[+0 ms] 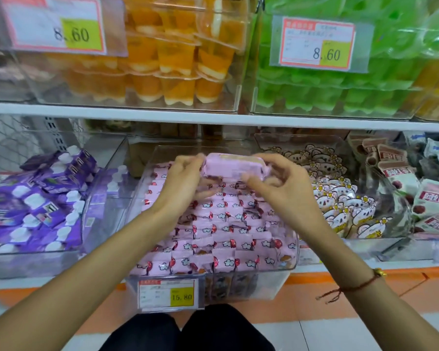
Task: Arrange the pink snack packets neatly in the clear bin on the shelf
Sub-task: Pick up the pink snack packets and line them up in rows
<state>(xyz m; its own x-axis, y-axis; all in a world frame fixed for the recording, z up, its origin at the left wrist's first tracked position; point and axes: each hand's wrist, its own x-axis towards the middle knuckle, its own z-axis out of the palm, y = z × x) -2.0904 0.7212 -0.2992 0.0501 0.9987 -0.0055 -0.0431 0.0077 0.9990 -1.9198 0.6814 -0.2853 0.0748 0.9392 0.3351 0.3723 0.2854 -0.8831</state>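
Observation:
A clear bin (288, 263) on the lower shelf holds several rows of pink snack packets (223, 231) with red and white prints. Above the back of the bin, one pink packet (228, 166) is held level between both hands. My left hand (185, 182) pinches its left end. My right hand (279, 183) grips its right end, thumb in front. The held packet shows its plain side. A price tag reading 15.80 (169, 295) hangs on the bin's front.
A bin of purple pouches (36, 198) stands to the left, a bin of white bear-print packets (340, 198) to the right, red-and-white packets (421, 196) beyond. The upper shelf (213, 117) carries orange jelly cups (167, 67) and green ones (340, 92).

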